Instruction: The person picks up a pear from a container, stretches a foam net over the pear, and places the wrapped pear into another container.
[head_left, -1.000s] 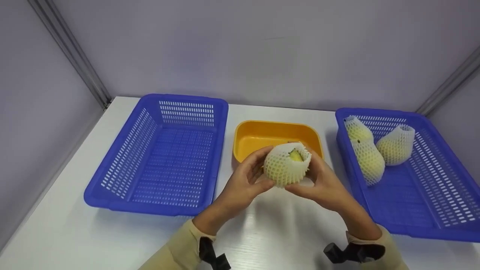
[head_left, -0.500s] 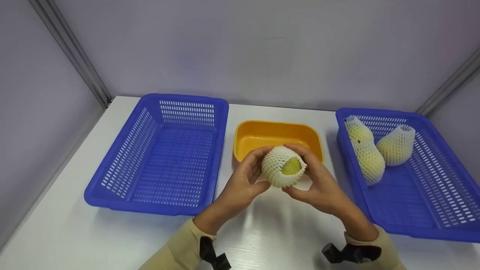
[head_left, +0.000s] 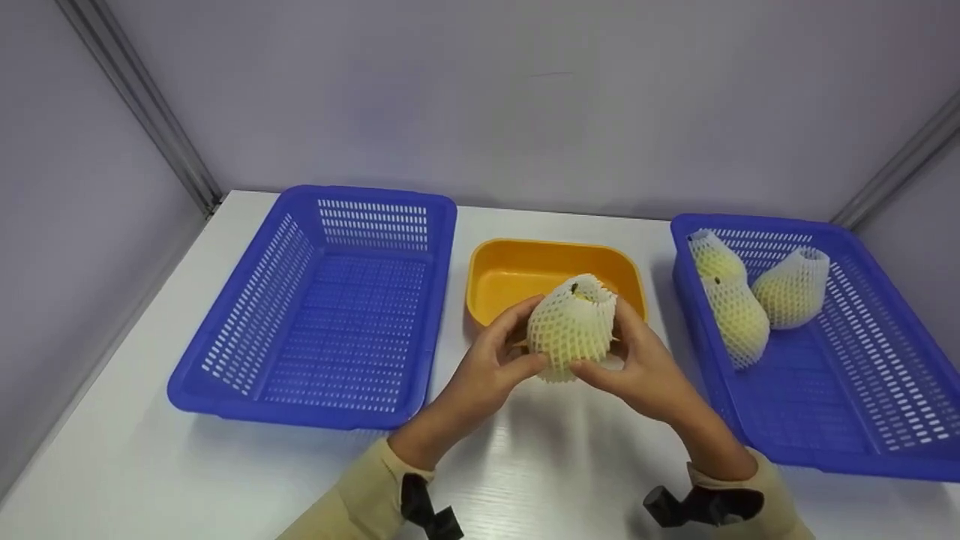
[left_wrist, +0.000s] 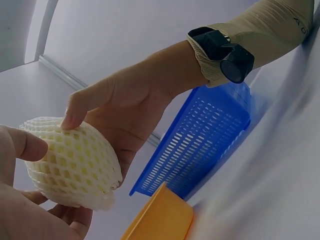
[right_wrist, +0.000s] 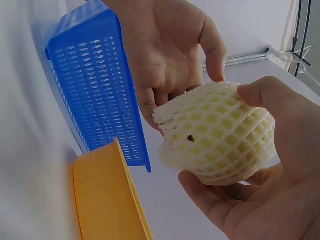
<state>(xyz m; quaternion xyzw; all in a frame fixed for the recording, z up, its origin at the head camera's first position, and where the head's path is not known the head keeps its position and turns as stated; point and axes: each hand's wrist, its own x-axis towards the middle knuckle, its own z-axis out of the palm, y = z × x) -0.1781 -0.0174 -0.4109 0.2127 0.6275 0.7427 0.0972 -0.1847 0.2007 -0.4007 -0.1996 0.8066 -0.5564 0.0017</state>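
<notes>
Between both hands, above the table, is a yellow fruit (head_left: 570,330) in a white foam net, its open net end pointing up and away in the head view. My left hand (head_left: 484,371) holds its left side, thumb on the near face. From the other side my right hand (head_left: 649,371) grips it, thumb also in front. A small dark spot shows through the mesh on the fruit (right_wrist: 220,130) in the right wrist view. Fingers behind the fruit are partly hidden. An orange tray (head_left: 510,285) stands just beyond the hands.
To the left is a blue perforated basket (head_left: 345,307) with nothing in it. A second blue basket (head_left: 810,405) at the right bears a netted fruit (head_left: 791,292) and other netted fruits (head_left: 739,322) along its left wall. A pale wall (head_left: 555,127) rises behind the table.
The fruit has been turned in the hands: its open net end tipped toward the camera, showing a greenish-yellow tip, then swung back up and away. Both hands stay nearly in place.
</notes>
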